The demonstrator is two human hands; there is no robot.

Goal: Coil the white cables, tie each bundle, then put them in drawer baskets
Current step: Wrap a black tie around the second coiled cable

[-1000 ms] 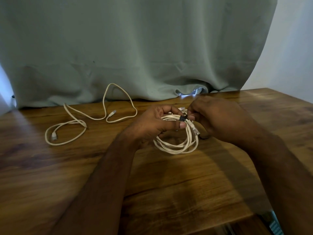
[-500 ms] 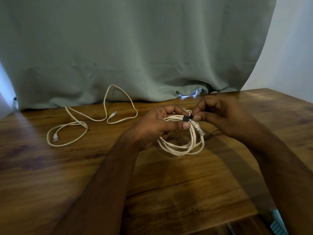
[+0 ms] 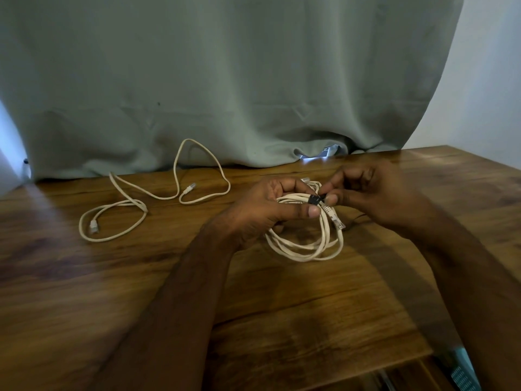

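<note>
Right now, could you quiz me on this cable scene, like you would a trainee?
1. True or false: the loose cable on the table is already tied.
2. Which hand holds the coiled cable steady? A) left hand B) right hand C) neither
3. Fill in: the right hand pinches a small ____ tie at the top of the coil.

Key
1. False: it lies sprawled in open loops, both plugs free.
2. A: the left hand's grip is curled round the top of the bundle.
3. black.
</note>
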